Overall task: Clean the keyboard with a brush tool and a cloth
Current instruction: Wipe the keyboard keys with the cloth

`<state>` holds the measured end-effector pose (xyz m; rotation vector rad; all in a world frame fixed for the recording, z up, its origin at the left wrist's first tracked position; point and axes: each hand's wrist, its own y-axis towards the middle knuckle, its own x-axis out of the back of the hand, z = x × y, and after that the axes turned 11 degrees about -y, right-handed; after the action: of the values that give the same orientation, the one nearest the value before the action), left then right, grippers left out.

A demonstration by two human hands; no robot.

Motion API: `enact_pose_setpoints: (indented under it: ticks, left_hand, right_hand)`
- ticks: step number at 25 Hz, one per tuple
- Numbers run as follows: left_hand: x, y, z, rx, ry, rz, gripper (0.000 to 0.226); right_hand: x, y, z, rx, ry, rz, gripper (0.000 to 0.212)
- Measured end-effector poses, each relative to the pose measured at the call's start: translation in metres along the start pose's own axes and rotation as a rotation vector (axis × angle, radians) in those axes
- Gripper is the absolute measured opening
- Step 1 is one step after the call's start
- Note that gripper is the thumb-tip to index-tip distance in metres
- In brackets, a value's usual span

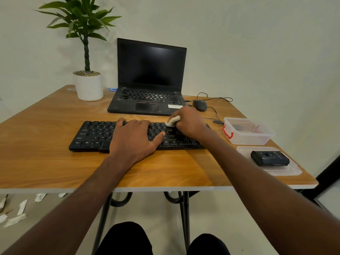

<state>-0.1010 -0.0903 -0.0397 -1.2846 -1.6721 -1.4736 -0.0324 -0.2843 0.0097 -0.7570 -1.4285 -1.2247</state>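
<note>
A black keyboard [92, 135] lies across the middle of the wooden table [55, 162]. My left hand [134, 138] rests flat on its centre keys, fingers spread and straight. My right hand [189, 122] grips a small white cloth [173, 121] and holds it down on the keyboard's upper right part. The keys under both hands are hidden. No brush tool is in view.
An open black laptop [149, 80] stands behind the keyboard, with a wired mouse [200, 104] to its right. A potted plant [89, 85] sits back left. A clear plastic box [248, 130] and its lid [294, 170] carrying a black device [269, 158] occupy the right edge.
</note>
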Motion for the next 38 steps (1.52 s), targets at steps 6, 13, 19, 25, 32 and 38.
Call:
enact_pose_setpoints:
  ticks: [6, 13, 19, 25, 32, 38]
  left_hand:
    - [0.001, 0.0, 0.0, 0.017, -0.006, 0.0, 0.082]
    - [0.001, 0.0, 0.0, 0.02, -0.023, 0.005, 0.081]
    - [0.003, -0.001, -0.001, 0.02, -0.024, 0.002, 0.08]
    - [0.001, 0.0, -0.001, 0.022, -0.018, -0.004, 0.078]
    - [0.0, 0.001, 0.001, 0.011, -0.007, -0.009, 0.076]
    - [0.001, 0.0, 0.0, 0.016, -0.019, -0.02, 0.071]
  right_hand:
    - [0.001, -0.013, -0.011, 0.03, -0.161, -0.081, 0.031]
    - [-0.001, -0.032, -0.043, -0.166, -0.106, -0.143, 0.034]
    - [-0.004, -0.047, -0.038, 0.093, -0.036, -0.097, 0.045]
    - [-0.003, -0.045, -0.043, -0.281, -0.117, -0.171, 0.032]
    - [0.003, -0.031, -0.041, -0.221, -0.047, -0.208, 0.028]
    - [0.014, -0.015, -0.072, -0.166, -0.13, -0.024, 0.029]
